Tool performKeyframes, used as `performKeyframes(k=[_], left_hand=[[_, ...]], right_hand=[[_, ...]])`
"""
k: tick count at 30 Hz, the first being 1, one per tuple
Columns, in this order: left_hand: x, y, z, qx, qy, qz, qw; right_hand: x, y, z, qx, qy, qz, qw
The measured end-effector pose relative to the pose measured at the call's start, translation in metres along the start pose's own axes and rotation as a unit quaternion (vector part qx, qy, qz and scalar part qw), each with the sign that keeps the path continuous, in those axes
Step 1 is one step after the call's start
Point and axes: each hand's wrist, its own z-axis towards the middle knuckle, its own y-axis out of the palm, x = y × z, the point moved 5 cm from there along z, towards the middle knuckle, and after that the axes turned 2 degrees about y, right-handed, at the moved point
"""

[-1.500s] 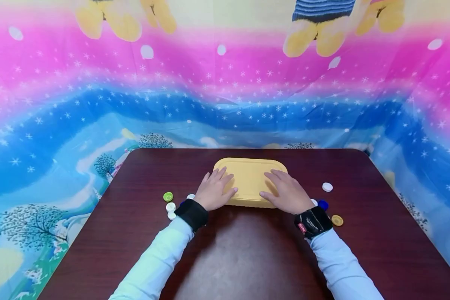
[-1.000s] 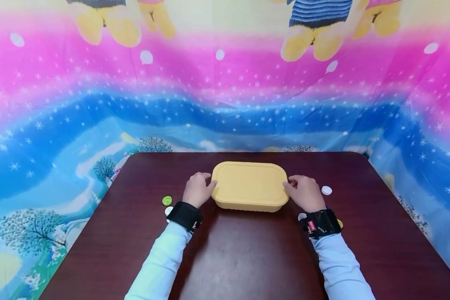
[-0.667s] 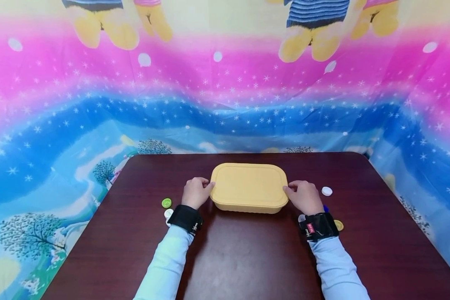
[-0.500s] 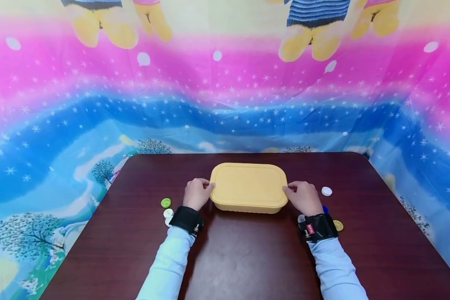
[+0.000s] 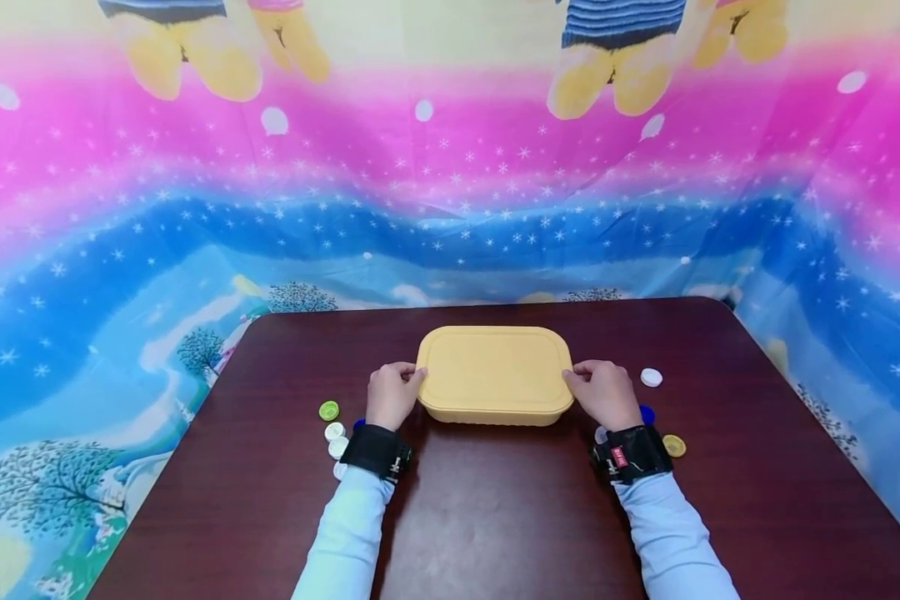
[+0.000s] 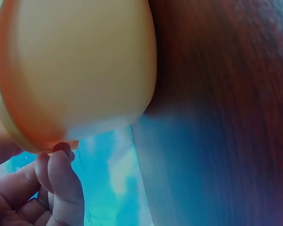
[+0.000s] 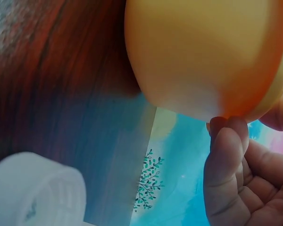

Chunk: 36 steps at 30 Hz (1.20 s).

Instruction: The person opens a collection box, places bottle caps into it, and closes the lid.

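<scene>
A yellow lidded box (image 5: 495,371) with rounded corners sits on the dark wooden table toward its far side. My left hand (image 5: 392,396) pinches the rim of its lid at the left end, thumb on top and curled fingers underneath. At the opposite end my right hand (image 5: 606,393) grips the rim in the same way. In the left wrist view the fingers (image 6: 66,183) tuck under the lid's edge beside the smooth box wall (image 6: 85,61). The right wrist view has curled fingertips (image 7: 226,146) below the overhanging rim. The lid covers the inside of the box.
Left of the box lie a green bottle cap (image 5: 329,411), several white caps (image 5: 334,431) and a blue one (image 5: 359,424). On the right are a white cap (image 5: 651,377), a blue cap (image 5: 647,414) and a yellow cap (image 5: 674,446). A printed cloth (image 5: 450,233) hangs behind the table.
Both hands, earlier spread flat over the top of the lid, have moved outward to its two ends and taken hold of the rim. The box has stayed about where it was.
</scene>
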Motion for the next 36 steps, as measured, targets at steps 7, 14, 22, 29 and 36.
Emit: performKeyframes(k=[7, 14, 22, 29, 36], left_hand=[[0.001, -0.002, 0.0, 0.0, 0.011, 0.005, 0.9999], [0.006, -0.007, -0.002, 0.008, 0.032, 0.024, 0.9992], [0.014, -0.017, -0.005, 0.029, 0.057, 0.021, 0.9978], [0.024, -0.034, -0.013, 0.044, 0.082, -0.011, 0.9956], [0.031, -0.047, -0.025, 0.024, 0.096, -0.043, 0.9942]], right_hand=[[-0.002, -0.001, -0.001, 0.002, -0.006, -0.004, 1.0], [-0.007, -0.007, -0.003, 0.026, -0.032, -0.012, 0.999], [-0.013, -0.014, -0.005, 0.047, -0.047, -0.004, 0.998], [-0.02, -0.023, -0.014, 0.058, -0.068, 0.002, 0.996], [-0.024, -0.042, -0.03, 0.088, -0.108, 0.027, 0.99]])
